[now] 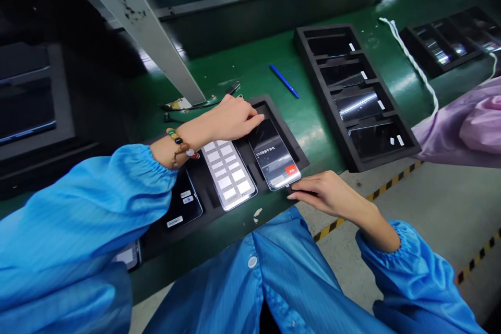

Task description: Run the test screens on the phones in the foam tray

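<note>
A black foam tray (287, 135) on the green belt holds several phones. My left hand (230, 117) lies flat with fingers stretched on the top end of the rightmost phone (276, 159), whose screen shows text and a red button. My right hand (324, 193) pinches a dark plug (291, 188) at that phone's bottom edge. Beside it lies a phone with a white grid screen (229, 173), and further left a dark phone (183, 203) partly hidden under my blue sleeve.
A second black tray (313, 65) with several dark phones lies to the right on the belt, another (415, 44) at far right. A blue pen (284, 81), a white cord (415, 65), a grey metal post (144, 21), another person's lilac sleeve (465, 125).
</note>
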A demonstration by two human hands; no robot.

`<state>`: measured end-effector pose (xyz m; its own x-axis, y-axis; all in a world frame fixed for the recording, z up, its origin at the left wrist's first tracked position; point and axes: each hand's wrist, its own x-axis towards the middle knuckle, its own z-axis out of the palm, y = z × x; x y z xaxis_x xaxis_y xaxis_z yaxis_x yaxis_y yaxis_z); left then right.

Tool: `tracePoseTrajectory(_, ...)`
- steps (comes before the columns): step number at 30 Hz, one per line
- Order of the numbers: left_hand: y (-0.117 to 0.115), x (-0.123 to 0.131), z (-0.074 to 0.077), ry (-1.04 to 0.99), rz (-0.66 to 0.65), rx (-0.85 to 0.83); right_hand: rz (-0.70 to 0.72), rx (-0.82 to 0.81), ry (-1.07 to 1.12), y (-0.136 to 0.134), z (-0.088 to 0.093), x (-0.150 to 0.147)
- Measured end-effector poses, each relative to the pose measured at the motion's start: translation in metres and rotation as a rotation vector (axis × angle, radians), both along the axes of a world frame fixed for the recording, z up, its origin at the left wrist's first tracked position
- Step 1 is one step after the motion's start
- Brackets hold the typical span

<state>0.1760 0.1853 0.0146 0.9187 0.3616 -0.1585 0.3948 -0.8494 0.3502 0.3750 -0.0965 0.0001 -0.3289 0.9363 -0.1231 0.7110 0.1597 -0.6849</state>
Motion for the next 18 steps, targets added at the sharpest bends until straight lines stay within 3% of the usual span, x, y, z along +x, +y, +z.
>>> tracePoseTrajectory(6,-0.004,-0.003,0.002,-0.047,0.039,-0.072,0.032,-0.076,0.088,0.006,0.006,0.003)
tracePoseTrajectory(14,-0.013,0.004,0.008,-0.019,0.098,-0.115,-0.030,-0.040,0.109,0.007,-0.005,0.006)
tracePoseTrajectory(18,-0.016,-0.021,0.020,-0.027,0.047,-0.131,-0.118,0.047,0.050,0.001,0.012,0.012)
